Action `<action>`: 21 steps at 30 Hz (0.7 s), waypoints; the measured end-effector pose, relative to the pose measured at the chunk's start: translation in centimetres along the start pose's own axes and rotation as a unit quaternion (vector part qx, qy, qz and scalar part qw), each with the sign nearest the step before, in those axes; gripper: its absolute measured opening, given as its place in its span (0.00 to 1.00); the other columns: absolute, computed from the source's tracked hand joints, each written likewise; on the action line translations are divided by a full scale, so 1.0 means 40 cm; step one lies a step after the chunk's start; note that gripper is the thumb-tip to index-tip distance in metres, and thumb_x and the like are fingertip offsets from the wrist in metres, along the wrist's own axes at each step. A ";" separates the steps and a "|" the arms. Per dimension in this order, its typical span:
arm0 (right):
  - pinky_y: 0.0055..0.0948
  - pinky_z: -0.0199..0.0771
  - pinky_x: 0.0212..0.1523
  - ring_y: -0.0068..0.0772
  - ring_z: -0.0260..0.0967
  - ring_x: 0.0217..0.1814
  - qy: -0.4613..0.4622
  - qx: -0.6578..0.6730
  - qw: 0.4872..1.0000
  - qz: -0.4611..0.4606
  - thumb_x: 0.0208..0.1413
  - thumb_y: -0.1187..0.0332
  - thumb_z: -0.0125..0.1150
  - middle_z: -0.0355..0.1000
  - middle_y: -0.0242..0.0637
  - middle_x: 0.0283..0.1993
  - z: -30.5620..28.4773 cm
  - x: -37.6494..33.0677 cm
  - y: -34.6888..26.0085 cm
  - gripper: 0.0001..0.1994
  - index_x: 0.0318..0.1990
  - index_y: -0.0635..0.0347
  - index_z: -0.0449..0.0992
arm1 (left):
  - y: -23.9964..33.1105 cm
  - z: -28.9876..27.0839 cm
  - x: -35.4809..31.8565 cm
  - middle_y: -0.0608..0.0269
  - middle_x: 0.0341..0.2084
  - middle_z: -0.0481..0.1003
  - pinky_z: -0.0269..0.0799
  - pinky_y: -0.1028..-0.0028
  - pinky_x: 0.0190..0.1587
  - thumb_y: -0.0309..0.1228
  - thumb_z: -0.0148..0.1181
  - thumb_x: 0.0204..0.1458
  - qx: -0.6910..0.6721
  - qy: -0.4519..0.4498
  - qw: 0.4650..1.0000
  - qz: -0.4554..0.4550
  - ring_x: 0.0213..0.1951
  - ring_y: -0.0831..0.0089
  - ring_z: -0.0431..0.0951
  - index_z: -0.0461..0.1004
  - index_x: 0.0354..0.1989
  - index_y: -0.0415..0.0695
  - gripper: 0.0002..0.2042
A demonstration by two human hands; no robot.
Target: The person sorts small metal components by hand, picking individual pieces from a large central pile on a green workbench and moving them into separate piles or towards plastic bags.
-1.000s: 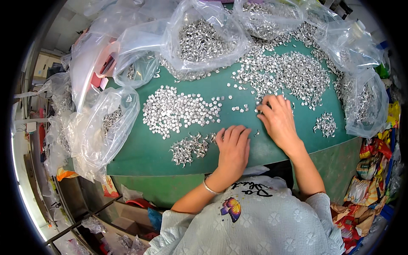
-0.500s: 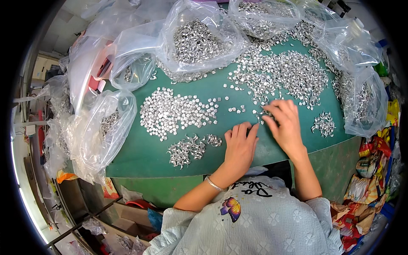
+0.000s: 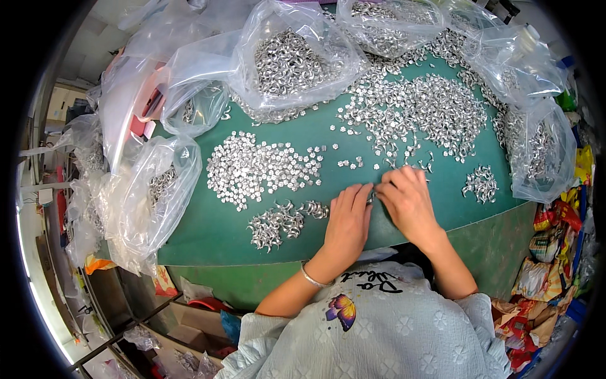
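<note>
My left hand rests low over the green tabletop, fingers bent and pressed together. My right hand is close beside it, its thumb and fingers pinched. At the meeting fingertips a small silver metal piece shows, mostly covered by the fingers. Left of my left hand lie a heap of curved, claw-like silver pieces and, farther off, a spread of small flower-shaped silver pieces. Beyond my right hand spreads a large mixed pile of silver pieces. A smaller curved-piece heap sits to its right.
Clear plastic bags of metal pieces, one large bag among them, ring the back of the green table. Another bag stands at the left edge, one more at the right. Colourful packaging is heaped right of the table.
My right hand has drawn back toward me and left from the edge of the large pile, its fingers closing. My left hand has shifted slightly left; the fingertips now meet.
</note>
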State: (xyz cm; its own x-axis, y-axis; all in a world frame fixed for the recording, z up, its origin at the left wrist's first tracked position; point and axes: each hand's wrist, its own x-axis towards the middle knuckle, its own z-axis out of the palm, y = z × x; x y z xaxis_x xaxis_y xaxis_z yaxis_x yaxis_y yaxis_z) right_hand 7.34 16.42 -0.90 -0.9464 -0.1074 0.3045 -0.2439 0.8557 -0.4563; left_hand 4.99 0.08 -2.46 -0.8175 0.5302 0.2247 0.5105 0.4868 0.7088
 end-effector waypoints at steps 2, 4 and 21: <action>0.35 0.61 0.45 0.38 0.65 0.44 -0.002 0.043 0.999 0.001 0.45 0.76 0.67 0.70 0.34 0.39 -0.009 -0.009 -0.003 0.09 0.37 0.60 0.79 | -0.001 -0.006 -0.007 0.52 0.48 0.70 0.65 0.63 0.47 0.22 0.62 0.51 -0.016 0.003 1.000 -0.007 0.48 0.55 0.71 0.68 0.56 0.40 0.22; 0.35 0.62 0.45 0.38 0.66 0.45 0.024 0.060 0.998 0.025 0.45 0.76 0.67 0.71 0.34 0.40 -0.013 -0.020 0.008 0.10 0.38 0.59 0.79 | 0.001 -0.010 -0.006 0.53 0.47 0.70 0.64 0.63 0.47 0.24 0.64 0.50 -0.010 0.006 1.000 -0.004 0.48 0.55 0.71 0.69 0.55 0.41 0.22; 0.37 0.60 0.46 0.38 0.65 0.45 0.071 0.040 0.995 0.051 0.46 0.74 0.67 0.70 0.32 0.40 0.004 0.004 0.006 0.07 0.34 0.59 0.77 | 0.005 0.000 -0.006 0.53 0.39 0.69 0.70 0.64 0.43 0.20 0.65 0.47 -0.062 -0.004 0.998 0.020 0.41 0.55 0.72 0.72 0.40 0.37 0.12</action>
State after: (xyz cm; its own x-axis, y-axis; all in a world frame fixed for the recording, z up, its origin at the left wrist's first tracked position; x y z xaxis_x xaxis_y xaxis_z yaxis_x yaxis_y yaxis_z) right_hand 7.09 16.52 -1.10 -0.9291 0.0560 0.3657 -0.1693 0.8145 -0.5549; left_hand 5.30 0.06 -2.36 -0.7953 0.5527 0.2490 0.5048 0.3765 0.7768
